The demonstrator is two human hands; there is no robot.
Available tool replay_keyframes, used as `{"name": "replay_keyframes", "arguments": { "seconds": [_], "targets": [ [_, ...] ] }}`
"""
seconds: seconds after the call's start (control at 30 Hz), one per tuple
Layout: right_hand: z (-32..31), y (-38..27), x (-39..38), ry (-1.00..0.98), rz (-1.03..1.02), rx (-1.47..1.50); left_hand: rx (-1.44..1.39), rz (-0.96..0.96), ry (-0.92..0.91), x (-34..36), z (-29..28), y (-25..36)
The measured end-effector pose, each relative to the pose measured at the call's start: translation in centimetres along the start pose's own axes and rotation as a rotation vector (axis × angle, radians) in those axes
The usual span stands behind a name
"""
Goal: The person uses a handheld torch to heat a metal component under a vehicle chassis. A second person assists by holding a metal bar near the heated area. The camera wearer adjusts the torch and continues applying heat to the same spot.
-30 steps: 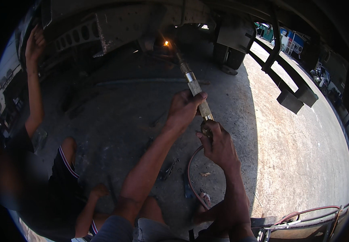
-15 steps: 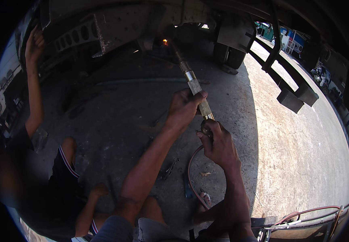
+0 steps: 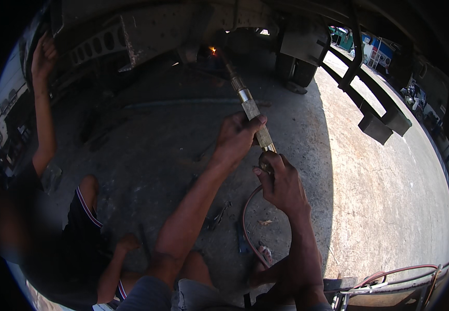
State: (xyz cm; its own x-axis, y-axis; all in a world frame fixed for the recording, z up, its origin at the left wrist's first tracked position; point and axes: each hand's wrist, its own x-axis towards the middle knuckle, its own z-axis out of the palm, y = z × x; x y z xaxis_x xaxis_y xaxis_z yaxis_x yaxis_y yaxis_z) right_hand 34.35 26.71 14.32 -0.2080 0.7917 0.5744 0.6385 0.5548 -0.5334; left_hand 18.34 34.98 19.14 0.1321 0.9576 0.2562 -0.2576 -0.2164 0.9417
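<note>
A gas torch with a pale handle slants away from me, its dark tip pointing up under a vehicle. My left hand is wrapped round the middle of its handle, thumb on top. At the near end, my right hand grips the torch by its valve fitting; its fingers hide part of that fitting. A reddish hose curves down from there. Past the tip, an orange glow shows on a dark metal part of the vehicle underside.
Close on my left crouches another person, one raised hand against the vehicle. A wheel stands beyond the torch, and black frame bars hang at right. Hoses and a metal rack are at lower right. A long pipe lies on the floor.
The orange glow looks slightly larger and brighter, with a small flare. Both my hands keep the same grip, and the torch has barely shifted.
</note>
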Motion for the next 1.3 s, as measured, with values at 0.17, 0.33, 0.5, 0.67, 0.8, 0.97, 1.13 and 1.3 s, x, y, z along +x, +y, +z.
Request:
{"name": "replay_keyframes", "arguments": {
  "seconds": [0.17,0.33,0.5,0.67,0.8,0.97,1.13,1.3],
  "targets": [
    [-0.1,0.0,0.0,-0.001,-0.006,0.005,-0.044,0.013,-0.014,0.0,0.2,0.0],
    [0.0,0.1,0.1,-0.006,-0.005,0.005,-0.031,0.002,0.0,0.2,0.0,-0.3],
    [0.1,0.1,0.1,-0.005,-0.009,-0.012,0.008,0.007,-0.009,0.3,-0.2,-0.3],
    [0.0,-0.1,0.1,-0.005,-0.004,-0.007,-0.022,0.015,-0.036,-0.4,0.1,0.7],
    [0.0,-0.1,0.1,-0.008,0.01,-0.003,-0.022,0.001,-0.028,-0.5,0.3,0.6],
    [-0.1,-0.1,0.1,-0.003,0.002,0.006,0.008,0.009,-0.032,-0.1,0.0,0.4],
    [-0.2,0.0,0.1,-0.007,0.007,0.003,-0.02,0.007,-0.013,-0.4,0.4,0.6],
    [0.0,-0.1,0.2,0.001,-0.013,-0.007,-0.016,0.001,0.006,0.0,0.1,0.2]
  ]
}}
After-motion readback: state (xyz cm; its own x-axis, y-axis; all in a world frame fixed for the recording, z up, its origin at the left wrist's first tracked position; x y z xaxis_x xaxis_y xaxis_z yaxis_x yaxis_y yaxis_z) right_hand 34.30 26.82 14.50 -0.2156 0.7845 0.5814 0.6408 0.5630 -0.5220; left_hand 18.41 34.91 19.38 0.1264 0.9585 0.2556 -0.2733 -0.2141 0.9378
